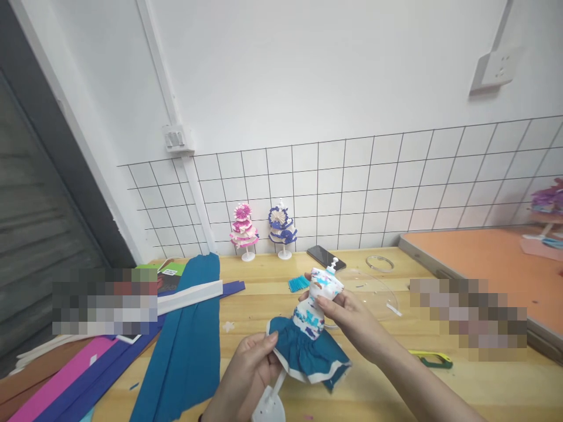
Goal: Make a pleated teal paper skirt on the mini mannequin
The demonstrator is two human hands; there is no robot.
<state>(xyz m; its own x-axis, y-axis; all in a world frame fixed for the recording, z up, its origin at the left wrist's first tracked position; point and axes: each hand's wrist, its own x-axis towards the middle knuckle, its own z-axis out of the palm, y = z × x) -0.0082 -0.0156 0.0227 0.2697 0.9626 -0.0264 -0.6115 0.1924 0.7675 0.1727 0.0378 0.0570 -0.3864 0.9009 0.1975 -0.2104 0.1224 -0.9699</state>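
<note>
A small white dress form (319, 282), patched with blue and purple, is held tilted above the table. Around its waist hangs a gathered teal crepe paper skirt (299, 349) with a white border along the hem. My right hand (347, 308) is closed round the upper body of the form, thumb in front. At the lower left, my left hand (257, 360) pinches the skirt's edge between thumb and fingers. The form's white round base (269, 405) shows below my left hand, partly cut off by the frame. The fingertips behind the skirt are hidden.
Teal crepe paper (197, 340) and other coloured strips lie at left. Two decorated mini dress forms (244, 231) stand by the wall. A phone (326, 257), a pleated blue piece (299, 284), a clear disc (373, 299) and a yellow-green cutter (433, 358) lie around. An orange board (475, 258) is at right.
</note>
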